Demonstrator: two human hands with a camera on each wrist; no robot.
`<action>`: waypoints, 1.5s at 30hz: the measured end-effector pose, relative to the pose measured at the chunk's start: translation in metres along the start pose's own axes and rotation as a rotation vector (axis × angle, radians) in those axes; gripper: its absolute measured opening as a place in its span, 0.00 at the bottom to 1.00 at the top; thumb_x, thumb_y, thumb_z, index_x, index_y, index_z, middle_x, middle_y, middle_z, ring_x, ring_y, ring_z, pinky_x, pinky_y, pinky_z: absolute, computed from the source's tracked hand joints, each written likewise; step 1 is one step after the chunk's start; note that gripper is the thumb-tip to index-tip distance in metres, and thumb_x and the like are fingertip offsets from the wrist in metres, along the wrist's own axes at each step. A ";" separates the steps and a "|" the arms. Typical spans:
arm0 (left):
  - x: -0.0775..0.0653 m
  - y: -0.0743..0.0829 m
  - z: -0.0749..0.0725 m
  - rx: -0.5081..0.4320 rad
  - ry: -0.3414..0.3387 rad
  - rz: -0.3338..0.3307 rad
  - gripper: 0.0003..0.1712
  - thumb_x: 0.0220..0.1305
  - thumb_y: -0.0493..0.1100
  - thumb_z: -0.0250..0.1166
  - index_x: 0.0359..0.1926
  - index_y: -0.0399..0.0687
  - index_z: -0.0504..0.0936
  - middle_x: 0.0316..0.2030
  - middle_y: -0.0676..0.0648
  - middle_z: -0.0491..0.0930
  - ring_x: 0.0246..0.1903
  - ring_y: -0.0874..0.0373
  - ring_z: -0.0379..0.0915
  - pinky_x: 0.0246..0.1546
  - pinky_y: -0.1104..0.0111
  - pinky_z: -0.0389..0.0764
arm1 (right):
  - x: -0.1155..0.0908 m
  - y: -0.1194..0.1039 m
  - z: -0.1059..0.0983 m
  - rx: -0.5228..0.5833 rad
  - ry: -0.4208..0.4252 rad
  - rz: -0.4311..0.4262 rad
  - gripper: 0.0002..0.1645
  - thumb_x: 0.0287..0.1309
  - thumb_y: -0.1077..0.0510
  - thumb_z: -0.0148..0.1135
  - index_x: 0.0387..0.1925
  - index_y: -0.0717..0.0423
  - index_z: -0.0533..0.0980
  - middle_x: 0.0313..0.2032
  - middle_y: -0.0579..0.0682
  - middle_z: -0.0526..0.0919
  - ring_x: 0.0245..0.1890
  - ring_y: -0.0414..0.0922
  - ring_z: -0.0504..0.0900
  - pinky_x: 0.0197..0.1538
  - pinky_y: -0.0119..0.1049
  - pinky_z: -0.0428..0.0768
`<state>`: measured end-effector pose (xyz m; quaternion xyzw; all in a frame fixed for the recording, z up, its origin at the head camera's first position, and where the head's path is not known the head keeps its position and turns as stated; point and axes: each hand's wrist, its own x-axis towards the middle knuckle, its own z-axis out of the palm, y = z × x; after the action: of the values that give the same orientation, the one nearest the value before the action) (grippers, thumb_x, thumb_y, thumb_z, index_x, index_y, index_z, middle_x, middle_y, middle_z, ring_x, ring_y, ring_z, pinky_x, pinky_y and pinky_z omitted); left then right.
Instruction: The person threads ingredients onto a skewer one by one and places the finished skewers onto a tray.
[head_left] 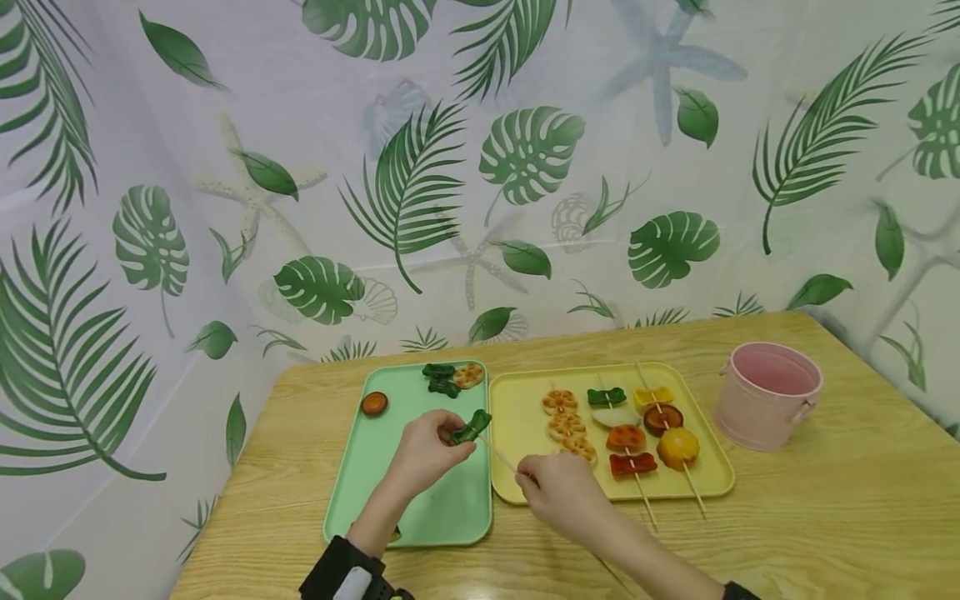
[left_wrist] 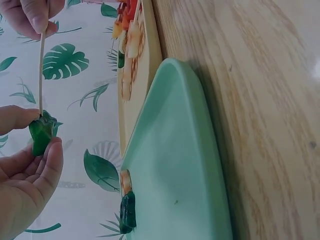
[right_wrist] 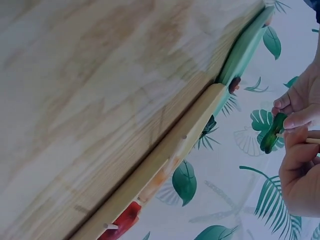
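My left hand pinches a green pepper piece between thumb and fingers, above the right side of the green tray. My right hand grips a thin wooden skewer, its far end passing out below the hand. The skewer's tip meets the pepper piece in the left wrist view; how deep it goes is hidden. On the green tray lie dark green pepper pieces, a lotus root slice and a round brown mushroom-like piece. Something small is mostly hidden by my left wrist.
A yellow tray adjoins the green one on the right. It carries three loaded skewers: lotus root slices, a mixed one with a red piece, and one with a yellow round piece. A pink bucket stands further right.
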<state>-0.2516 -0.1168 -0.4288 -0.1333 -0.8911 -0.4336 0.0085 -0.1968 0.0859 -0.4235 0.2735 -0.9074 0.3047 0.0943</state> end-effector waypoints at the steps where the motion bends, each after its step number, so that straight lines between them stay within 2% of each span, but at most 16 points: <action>1: 0.000 0.000 0.000 -0.003 0.001 0.000 0.15 0.52 0.40 0.68 0.40 0.37 0.79 0.31 0.48 0.77 0.29 0.59 0.72 0.27 0.67 0.74 | 0.000 0.000 0.001 -0.045 0.010 -0.030 0.09 0.55 0.68 0.60 0.20 0.59 0.77 0.14 0.44 0.74 0.11 0.32 0.64 0.18 0.26 0.65; 4: 0.000 0.000 0.002 -0.013 0.004 0.003 0.15 0.52 0.40 0.68 0.40 0.38 0.79 0.31 0.48 0.76 0.29 0.59 0.72 0.27 0.67 0.74 | -0.001 -0.001 0.003 -0.186 0.061 -0.121 0.14 0.53 0.67 0.62 0.16 0.56 0.72 0.11 0.43 0.69 0.09 0.32 0.59 0.15 0.25 0.60; 7: -0.001 0.000 0.003 -0.011 0.010 0.015 0.15 0.52 0.39 0.68 0.40 0.37 0.79 0.31 0.48 0.76 0.29 0.59 0.72 0.28 0.67 0.75 | -0.001 0.000 0.004 -0.256 0.096 -0.170 0.17 0.52 0.67 0.62 0.13 0.54 0.69 0.09 0.41 0.64 0.09 0.32 0.55 0.13 0.25 0.57; 11: -0.003 0.001 0.004 -0.007 0.018 0.037 0.14 0.51 0.38 0.68 0.40 0.37 0.79 0.30 0.47 0.76 0.28 0.59 0.72 0.27 0.67 0.75 | 0.000 0.000 0.002 -0.194 0.059 -0.138 0.17 0.53 0.68 0.61 0.13 0.54 0.69 0.09 0.41 0.64 0.09 0.31 0.55 0.14 0.24 0.58; 13: -0.004 0.001 0.004 -0.011 0.025 0.040 0.14 0.52 0.38 0.68 0.40 0.36 0.79 0.31 0.47 0.76 0.28 0.59 0.72 0.27 0.68 0.75 | 0.002 -0.001 0.000 -0.117 0.026 -0.095 0.17 0.54 0.68 0.60 0.13 0.53 0.70 0.10 0.41 0.65 0.09 0.31 0.57 0.14 0.25 0.59; 16: -0.006 0.001 0.003 -0.013 0.032 0.035 0.14 0.52 0.38 0.68 0.40 0.37 0.79 0.31 0.47 0.76 0.28 0.59 0.72 0.27 0.67 0.75 | 0.003 0.000 -0.001 0.014 -0.016 -0.031 0.14 0.55 0.68 0.59 0.16 0.55 0.75 0.12 0.43 0.72 0.11 0.32 0.62 0.18 0.26 0.65; 20: -0.008 -0.001 0.002 -0.021 0.029 0.022 0.13 0.53 0.38 0.67 0.40 0.39 0.79 0.32 0.48 0.76 0.29 0.58 0.72 0.29 0.67 0.75 | 0.004 0.004 -0.002 0.271 -0.092 0.125 0.08 0.58 0.66 0.58 0.27 0.61 0.81 0.18 0.48 0.78 0.15 0.36 0.70 0.23 0.31 0.71; 24: -0.009 -0.002 0.002 -0.039 0.024 0.007 0.14 0.53 0.39 0.67 0.41 0.39 0.79 0.32 0.48 0.76 0.30 0.58 0.72 0.30 0.66 0.75 | 0.004 0.006 0.000 0.574 -0.130 0.295 0.10 0.61 0.64 0.55 0.30 0.65 0.80 0.13 0.46 0.72 0.12 0.38 0.63 0.18 0.31 0.64; 28: -0.009 -0.001 0.001 -0.040 0.030 0.008 0.13 0.54 0.39 0.67 0.41 0.40 0.79 0.32 0.49 0.76 0.29 0.58 0.72 0.30 0.65 0.75 | 0.006 0.007 0.003 0.818 -0.128 0.399 0.11 0.62 0.65 0.53 0.31 0.70 0.79 0.12 0.45 0.70 0.11 0.36 0.58 0.17 0.29 0.58; 31: -0.009 0.001 0.000 -0.039 0.036 0.020 0.13 0.54 0.39 0.67 0.41 0.40 0.79 0.32 0.49 0.76 0.29 0.58 0.72 0.30 0.65 0.75 | 0.008 0.006 0.002 0.941 -0.123 0.469 0.12 0.62 0.64 0.53 0.33 0.71 0.78 0.12 0.44 0.70 0.11 0.36 0.58 0.16 0.28 0.57; 34: -0.010 0.003 0.000 -0.046 0.042 0.017 0.13 0.53 0.39 0.67 0.41 0.40 0.79 0.32 0.49 0.76 0.29 0.58 0.72 0.30 0.65 0.75 | 0.008 0.005 0.003 0.972 -0.108 0.484 0.12 0.61 0.64 0.54 0.33 0.72 0.78 0.12 0.44 0.70 0.11 0.35 0.59 0.16 0.28 0.57; 35: -0.010 0.003 -0.001 -0.048 0.042 0.013 0.13 0.53 0.39 0.67 0.41 0.40 0.79 0.31 0.49 0.76 0.29 0.58 0.72 0.30 0.65 0.75 | 0.008 0.004 0.004 0.938 -0.102 0.459 0.11 0.61 0.64 0.54 0.31 0.71 0.78 0.12 0.44 0.70 0.11 0.35 0.58 0.16 0.28 0.57; 37: -0.009 0.004 -0.001 -0.052 0.045 0.006 0.13 0.52 0.38 0.67 0.40 0.40 0.79 0.31 0.49 0.76 0.29 0.58 0.72 0.30 0.65 0.75 | 0.006 0.004 0.007 0.778 -0.082 0.359 0.10 0.61 0.65 0.54 0.30 0.68 0.79 0.12 0.44 0.70 0.11 0.35 0.60 0.17 0.28 0.60; 40: -0.008 0.004 -0.002 -0.059 0.042 0.006 0.13 0.52 0.38 0.68 0.40 0.40 0.79 0.31 0.48 0.76 0.29 0.58 0.72 0.30 0.65 0.75 | 0.004 0.001 0.011 0.402 -0.006 0.146 0.08 0.58 0.68 0.56 0.26 0.64 0.80 0.14 0.46 0.74 0.11 0.33 0.63 0.18 0.27 0.65; 42: -0.008 0.004 -0.001 -0.066 0.033 0.005 0.13 0.52 0.38 0.68 0.39 0.39 0.79 0.31 0.48 0.76 0.29 0.58 0.72 0.29 0.66 0.75 | 0.003 -0.001 0.013 0.160 0.069 0.042 0.08 0.56 0.69 0.58 0.24 0.61 0.80 0.14 0.46 0.76 0.11 0.32 0.65 0.19 0.26 0.67; 45: -0.007 0.006 0.001 -0.064 0.027 0.013 0.13 0.52 0.38 0.68 0.39 0.38 0.79 0.31 0.47 0.76 0.28 0.58 0.72 0.28 0.66 0.75 | 0.004 -0.004 0.015 -0.032 0.125 -0.040 0.12 0.54 0.70 0.59 0.17 0.58 0.75 0.11 0.44 0.71 0.09 0.31 0.59 0.15 0.25 0.60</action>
<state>-0.2438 -0.1143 -0.4257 -0.1332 -0.8757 -0.4637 0.0192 -0.1982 0.0727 -0.4320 0.2705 -0.8989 0.3046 0.1611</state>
